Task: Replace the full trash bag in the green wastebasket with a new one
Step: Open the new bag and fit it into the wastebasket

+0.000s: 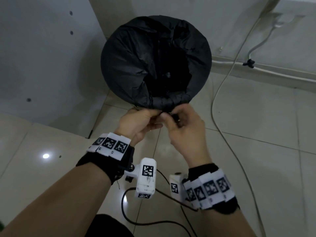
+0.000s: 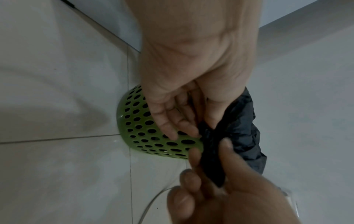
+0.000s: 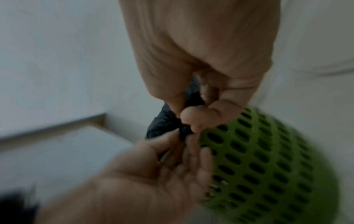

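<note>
Fingers (image 2: 226,145) of the right hand (image 1: 185,127) pinch a twisted tail of black plastic, thumb pressed against the curled forefinger, and those of the left hand (image 1: 136,123) nip the same bunched film just beside them, so the two hands meet knuckle to knuckle at the near rim. The pinched piece belongs to the black trash bag (image 1: 153,57), which lines the green wastebasket (image 2: 153,136) and is folded out and down over its rim all the way round; from above only dark, creased plastic shows, sagging into a deep hollow in the middle. From the wrist views, the basket's green wall, pierced with rows of oval holes, stands just behind the hands, and the gathered bag edge hangs down over it on the near side. The basket sits on the pale tiled floor (image 1: 239,151), close to a white cabinet panel (image 1: 42,57) on the left. A white cable (image 1: 222,82) trails across the tiles to the right, near the skirting. Both wrists carry black bands with white marker tags and small white camera housings.
</note>
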`<move>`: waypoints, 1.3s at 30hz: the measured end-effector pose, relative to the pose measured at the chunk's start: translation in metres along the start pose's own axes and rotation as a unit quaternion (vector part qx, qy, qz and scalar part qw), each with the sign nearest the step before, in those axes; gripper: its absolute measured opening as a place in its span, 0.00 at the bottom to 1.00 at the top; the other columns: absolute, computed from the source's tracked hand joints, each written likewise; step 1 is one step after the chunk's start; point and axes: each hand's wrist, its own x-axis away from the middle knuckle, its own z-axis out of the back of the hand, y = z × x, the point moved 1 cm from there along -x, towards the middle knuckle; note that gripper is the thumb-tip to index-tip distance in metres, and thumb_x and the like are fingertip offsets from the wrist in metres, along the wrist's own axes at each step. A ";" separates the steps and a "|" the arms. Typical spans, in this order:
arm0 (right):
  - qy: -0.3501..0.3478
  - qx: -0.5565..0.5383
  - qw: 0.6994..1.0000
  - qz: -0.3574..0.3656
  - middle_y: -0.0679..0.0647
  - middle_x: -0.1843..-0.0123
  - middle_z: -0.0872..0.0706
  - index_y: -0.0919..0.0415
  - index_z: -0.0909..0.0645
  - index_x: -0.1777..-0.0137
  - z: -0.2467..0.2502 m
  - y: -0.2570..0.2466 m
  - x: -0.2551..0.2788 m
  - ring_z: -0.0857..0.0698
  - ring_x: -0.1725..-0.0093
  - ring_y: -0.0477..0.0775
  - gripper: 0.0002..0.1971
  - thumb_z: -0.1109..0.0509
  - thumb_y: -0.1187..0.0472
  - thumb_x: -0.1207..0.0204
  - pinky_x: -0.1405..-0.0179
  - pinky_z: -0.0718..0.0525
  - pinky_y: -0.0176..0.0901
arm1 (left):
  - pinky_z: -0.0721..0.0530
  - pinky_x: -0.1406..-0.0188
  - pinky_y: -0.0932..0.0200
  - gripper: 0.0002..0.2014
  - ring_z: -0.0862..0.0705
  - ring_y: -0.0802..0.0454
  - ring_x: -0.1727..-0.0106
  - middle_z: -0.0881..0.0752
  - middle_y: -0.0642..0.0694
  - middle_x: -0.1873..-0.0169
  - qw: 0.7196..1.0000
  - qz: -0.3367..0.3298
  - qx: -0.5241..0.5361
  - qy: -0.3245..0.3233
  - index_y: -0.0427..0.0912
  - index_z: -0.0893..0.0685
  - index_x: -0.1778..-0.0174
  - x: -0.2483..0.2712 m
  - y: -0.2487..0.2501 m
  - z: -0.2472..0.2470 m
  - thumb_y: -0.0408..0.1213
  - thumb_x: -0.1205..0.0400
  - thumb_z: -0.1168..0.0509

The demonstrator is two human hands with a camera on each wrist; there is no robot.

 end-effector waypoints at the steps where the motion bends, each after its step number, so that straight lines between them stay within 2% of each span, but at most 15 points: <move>1: -0.002 0.057 0.994 0.097 0.51 0.61 0.12 0.56 0.17 0.52 -0.001 -0.001 0.005 0.19 0.69 0.46 0.09 0.20 0.58 0.27 0.68 0.19 0.34 | 0.09 0.57 0.49 0.11 0.10 0.44 0.59 0.08 0.35 0.59 1.000 -0.005 0.003 0.006 0.32 0.12 0.46 0.000 0.001 0.000 0.26 0.24 0.29; 4: 0.019 0.109 0.973 0.204 0.47 0.57 0.11 0.60 0.10 0.47 -0.006 0.011 0.010 0.19 0.61 0.38 0.10 0.22 0.69 0.28 0.55 0.19 0.25 | 0.12 0.67 0.57 0.06 0.12 0.50 0.69 0.10 0.43 0.70 1.000 0.007 0.001 0.007 0.36 0.12 0.52 -0.002 0.000 -0.002 0.30 0.23 0.27; 6: 0.048 -0.016 0.996 0.072 0.48 0.64 0.12 0.62 0.10 0.49 -0.008 0.012 0.003 0.16 0.67 0.42 0.07 0.26 0.70 0.23 0.61 0.11 0.39 | 0.13 0.69 0.59 0.04 0.11 0.53 0.69 0.10 0.45 0.70 1.000 0.017 -0.007 0.006 0.37 0.13 0.53 -0.003 -0.003 -0.002 0.32 0.22 0.28; 8: 0.046 -0.195 0.975 -0.101 0.57 0.70 0.15 0.64 0.15 0.51 -0.012 0.008 -0.002 0.19 0.77 0.50 0.02 0.29 0.70 0.20 0.76 0.13 0.48 | 0.14 0.70 0.60 0.03 0.10 0.55 0.70 0.09 0.45 0.69 1.000 0.021 -0.014 -0.002 0.38 0.12 0.54 -0.002 -0.005 -0.004 0.32 0.21 0.29; 10: 0.072 -0.208 0.966 -0.133 0.59 0.69 0.16 0.58 0.20 0.53 -0.014 0.008 -0.007 0.18 0.77 0.54 0.05 0.28 0.68 0.21 0.78 0.14 0.51 | 0.14 0.70 0.59 0.01 0.12 0.56 0.72 0.09 0.45 0.69 1.000 0.023 -0.019 -0.002 0.38 0.12 0.56 -0.001 -0.006 -0.005 0.32 0.21 0.29; 14: 0.128 -0.047 0.990 0.028 0.41 0.65 0.13 0.49 0.12 0.61 -0.017 0.015 -0.003 0.12 0.65 0.54 0.07 0.25 0.62 0.25 0.67 0.10 0.59 | 0.12 0.67 0.57 0.03 0.11 0.53 0.70 0.11 0.43 0.68 1.000 0.024 -0.011 0.008 0.36 0.12 0.56 -0.001 -0.007 -0.003 0.33 0.22 0.27; 18: 0.105 0.061 0.980 0.156 0.56 0.48 0.10 0.65 0.09 0.47 -0.022 0.021 0.010 0.12 0.51 0.52 0.11 0.22 0.60 0.26 0.51 0.10 0.47 | 0.11 0.63 0.53 0.05 0.10 0.46 0.62 0.09 0.41 0.66 0.999 0.028 0.030 0.001 0.35 0.11 0.52 0.000 -0.006 -0.004 0.30 0.21 0.30; 21: 0.113 0.067 0.978 0.164 0.58 0.52 0.11 0.67 0.09 0.51 -0.020 0.022 0.004 0.14 0.55 0.51 0.08 0.21 0.67 0.29 0.53 0.13 0.41 | 0.10 0.60 0.51 0.04 0.10 0.48 0.61 0.10 0.43 0.66 0.998 0.041 0.020 -0.033 0.39 0.12 0.53 0.004 -0.005 -0.007 0.31 0.20 0.31; 23: 0.107 0.052 0.981 0.155 0.56 0.58 0.12 0.67 0.10 0.57 -0.014 0.020 -0.003 0.15 0.58 0.49 0.03 0.23 0.73 0.29 0.56 0.15 0.38 | 0.10 0.50 0.46 0.06 0.10 0.48 0.54 0.09 0.43 0.60 0.997 0.050 0.001 -0.064 0.39 0.11 0.50 0.007 -0.004 -0.004 0.31 0.19 0.33; 26: 0.067 0.010 0.993 0.097 0.56 0.60 0.12 0.64 0.12 0.60 -0.008 0.016 -0.008 0.14 0.58 0.51 0.08 0.30 0.75 0.27 0.55 0.16 0.39 | 0.14 0.38 0.40 0.13 0.12 0.41 0.40 0.09 0.38 0.45 0.993 0.055 -0.021 -0.101 0.37 0.13 0.38 0.009 -0.003 -0.002 0.31 0.18 0.33; 29: 0.040 -0.049 0.998 0.009 0.55 0.61 0.10 0.61 0.13 0.60 -0.004 0.016 -0.012 0.11 0.58 0.51 0.10 0.32 0.72 0.23 0.55 0.14 0.41 | 0.14 0.39 0.36 0.16 0.15 0.34 0.34 0.13 0.33 0.37 0.995 0.045 0.012 -0.094 0.35 0.16 0.34 0.011 -0.006 -0.007 0.29 0.18 0.32; 32: 0.050 -0.154 0.982 -0.095 0.53 0.66 0.14 0.62 0.18 0.58 -0.002 0.011 -0.016 0.16 0.68 0.48 0.07 0.31 0.73 0.22 0.65 0.17 0.41 | 0.10 0.49 0.41 0.15 0.12 0.37 0.44 0.10 0.36 0.44 0.997 0.042 0.021 -0.063 0.35 0.13 0.38 0.013 -0.010 -0.016 0.34 0.21 0.28; 34: 0.069 -0.264 0.944 -0.188 0.57 0.67 0.17 0.62 0.24 0.56 0.000 0.008 -0.016 0.19 0.72 0.51 0.09 0.28 0.74 0.23 0.71 0.19 0.43 | 0.10 0.55 0.47 0.15 0.13 0.42 0.50 0.09 0.39 0.52 0.998 0.041 0.014 -0.036 0.35 0.11 0.42 0.011 -0.010 -0.018 0.36 0.23 0.25; 37: 0.036 -0.356 0.898 -0.255 0.64 0.64 0.14 0.70 0.19 0.51 0.005 -0.001 -0.013 0.14 0.68 0.56 0.02 0.30 0.70 0.20 0.68 0.12 0.44 | 0.11 0.58 0.51 0.13 0.14 0.47 0.56 0.10 0.42 0.59 0.999 0.035 0.021 -0.007 0.35 0.11 0.45 0.011 -0.010 -0.018 0.35 0.23 0.27; 39: 0.009 -0.362 0.889 -0.280 0.67 0.59 0.13 0.76 0.17 0.45 0.008 -0.004 -0.014 0.12 0.61 0.62 0.11 0.32 0.65 0.17 0.63 0.09 0.48 | 0.10 0.58 0.51 0.13 0.13 0.48 0.57 0.09 0.40 0.58 0.999 0.030 0.023 0.000 0.34 0.11 0.44 0.010 -0.011 -0.017 0.34 0.24 0.27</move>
